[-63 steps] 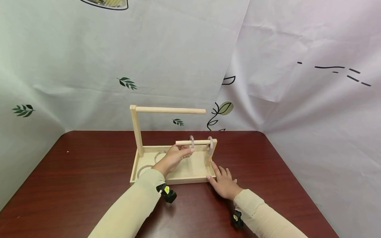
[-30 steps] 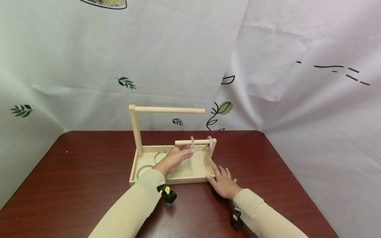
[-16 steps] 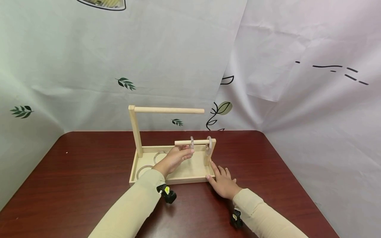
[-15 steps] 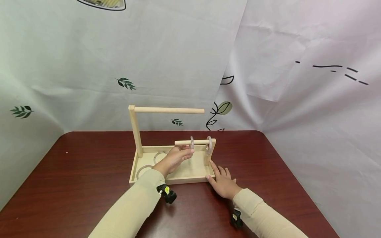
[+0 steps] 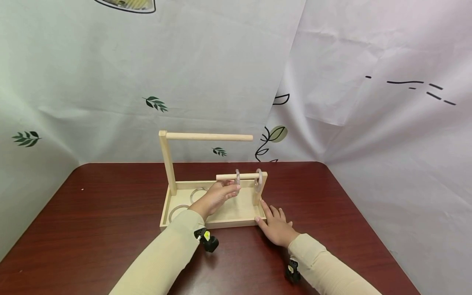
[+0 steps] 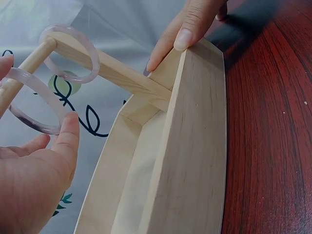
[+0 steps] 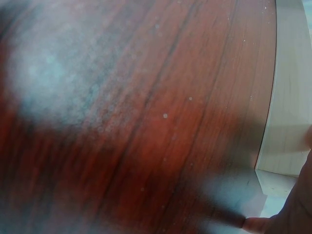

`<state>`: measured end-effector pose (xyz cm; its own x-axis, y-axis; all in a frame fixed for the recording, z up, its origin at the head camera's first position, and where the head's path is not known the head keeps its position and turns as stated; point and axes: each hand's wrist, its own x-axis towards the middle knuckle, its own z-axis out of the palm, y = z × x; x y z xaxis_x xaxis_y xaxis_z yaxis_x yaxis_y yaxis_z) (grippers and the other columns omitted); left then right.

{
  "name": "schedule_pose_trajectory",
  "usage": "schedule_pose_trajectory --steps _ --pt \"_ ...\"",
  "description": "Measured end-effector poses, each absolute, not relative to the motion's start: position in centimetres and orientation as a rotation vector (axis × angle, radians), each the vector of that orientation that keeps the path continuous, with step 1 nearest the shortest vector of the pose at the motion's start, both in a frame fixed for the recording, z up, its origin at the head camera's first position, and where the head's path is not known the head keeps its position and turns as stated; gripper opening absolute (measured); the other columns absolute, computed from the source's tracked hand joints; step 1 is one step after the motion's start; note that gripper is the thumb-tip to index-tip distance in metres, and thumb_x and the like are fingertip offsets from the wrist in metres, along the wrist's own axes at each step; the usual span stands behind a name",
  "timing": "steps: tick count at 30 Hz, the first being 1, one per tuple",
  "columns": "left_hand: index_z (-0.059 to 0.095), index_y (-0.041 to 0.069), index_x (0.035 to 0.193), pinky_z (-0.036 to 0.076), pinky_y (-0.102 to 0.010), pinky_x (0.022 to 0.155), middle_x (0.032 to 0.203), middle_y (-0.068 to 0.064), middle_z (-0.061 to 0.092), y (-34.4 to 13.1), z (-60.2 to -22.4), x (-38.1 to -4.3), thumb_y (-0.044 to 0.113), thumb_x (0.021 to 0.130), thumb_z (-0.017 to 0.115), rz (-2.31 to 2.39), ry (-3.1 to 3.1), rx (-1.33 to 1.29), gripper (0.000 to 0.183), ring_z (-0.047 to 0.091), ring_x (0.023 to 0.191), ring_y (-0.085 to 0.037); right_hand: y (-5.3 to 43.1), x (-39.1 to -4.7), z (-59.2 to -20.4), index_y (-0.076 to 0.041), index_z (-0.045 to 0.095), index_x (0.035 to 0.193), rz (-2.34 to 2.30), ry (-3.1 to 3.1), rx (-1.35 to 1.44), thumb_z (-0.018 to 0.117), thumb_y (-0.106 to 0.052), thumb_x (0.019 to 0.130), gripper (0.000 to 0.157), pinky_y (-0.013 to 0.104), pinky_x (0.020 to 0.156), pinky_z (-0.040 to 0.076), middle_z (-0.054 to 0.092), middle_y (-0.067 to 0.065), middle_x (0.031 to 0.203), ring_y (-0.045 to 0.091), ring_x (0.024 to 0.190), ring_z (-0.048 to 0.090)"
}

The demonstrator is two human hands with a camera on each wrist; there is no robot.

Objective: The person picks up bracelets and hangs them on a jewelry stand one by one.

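Observation:
In the head view my left hand [image 5: 215,197] reaches over a pale wooden tray stand [image 5: 230,224]. Its thumb and fingers pinch a pale translucent bangle [image 6: 46,91], which hangs around the short low bar [image 5: 225,177]. Closer to that bar's post hangs a second bangle [image 6: 92,51], untouched. My right hand [image 5: 279,230] rests at the tray's front right corner, thumb on the front wall, fingers extended along the end wall. Two more bangles lie in the tray's left half, one toward the back [image 5: 197,189] and one in front [image 5: 178,206], both partly hidden by my left arm.
A taller post [image 5: 168,164] at the tray's left end carries a long bar [image 5: 210,136] with nothing on it. The tray stands on a dark red wood table [image 5: 110,213]. White printed cloth [image 5: 221,61] hangs behind and beside the table.
Almost nothing: the head view has shifted very slightly. Both hands, the tray and the bangles keep their places.

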<state>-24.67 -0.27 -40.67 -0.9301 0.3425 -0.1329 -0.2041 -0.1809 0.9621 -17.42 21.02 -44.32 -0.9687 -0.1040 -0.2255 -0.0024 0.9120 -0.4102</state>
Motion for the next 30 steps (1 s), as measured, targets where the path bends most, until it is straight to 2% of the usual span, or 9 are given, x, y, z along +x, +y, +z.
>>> schedule_pose_trajectory --steps 5,8,13,18,26,30 --pt "0.042 -0.011 0.128 0.045 -0.032 0.098 0.122 -0.015 0.042 -0.4 -40.7 -24.7 0.008 0.091 0.06 2.169 1.735 0.165 0.045 0.054 0.099 -0.013 21.0 -17.4 -44.3 -0.02 0.015 0.156 -0.609 2.831 -0.079 0.037 -0.053 0.1 0.068 0.081 0.094 0.012 0.025 0.027 0.152 0.054 0.14 0.011" --pt "0.04 -0.011 0.129 0.045 -0.034 0.098 0.126 -0.018 0.04 -0.5 -40.7 -24.6 0.007 0.09 0.06 2.171 1.727 0.174 0.048 0.054 0.101 -0.016 21.0 -17.3 -44.1 -0.02 0.015 0.156 -0.613 2.828 -0.078 0.037 -0.053 0.1 0.068 0.081 0.094 0.012 0.025 0.027 0.152 0.054 0.14 0.011" --pt "0.03 -0.011 0.137 0.04 -0.041 0.105 0.137 -0.025 0.035 -0.9 -40.8 -24.5 0.009 0.089 0.06 2.143 1.73 0.198 0.06 0.051 0.116 -0.029 21.0 -17.3 -43.9 -0.02 0.016 0.156 -0.623 2.823 -0.078 0.038 -0.052 0.1 0.068 0.081 0.094 0.013 0.025 0.027 0.152 0.054 0.139 0.012" --pt "0.022 -0.01 0.145 0.039 -0.043 0.105 0.142 -0.029 0.032 -1.7 -40.9 -24.2 0.014 0.087 0.066 2.044 1.861 0.22 0.077 0.047 0.126 -0.038 21.0 -17.3 -43.8 -0.02 0.017 0.156 -0.636 2.82 -0.087 0.04 -0.051 0.1 0.068 0.082 0.093 0.014 0.026 0.027 0.151 0.054 0.139 0.013" --pt "0.029 -0.002 0.147 0.035 -0.048 0.107 0.145 -0.022 0.036 -3.5 -41.1 -24.0 0.022 0.087 0.07 1.87 2.101 0.221 0.076 0.044 0.13 -0.036 21.0 -17.4 -43.3 -0.021 0.022 0.155 -0.601 2.847 -0.102 0.044 -0.052 0.099 0.068 0.079 0.094 0.019 0.035 0.023 0.148 0.053 0.137 0.022" --pt "0.029 0.004 0.149 0.035 -0.051 0.106 0.147 -0.02 0.037 -4.1 -40.9 -23.7 0.025 0.087 0.069 1.742 2.242 0.224 0.076 0.039 0.134 -0.034 21.0 -17.4 -43.1 -0.021 0.025 0.154 -0.581 2.874 -0.109 0.047 -0.051 0.098 0.067 0.077 0.096 0.021 0.04 0.019 0.147 0.046 0.136 0.03"
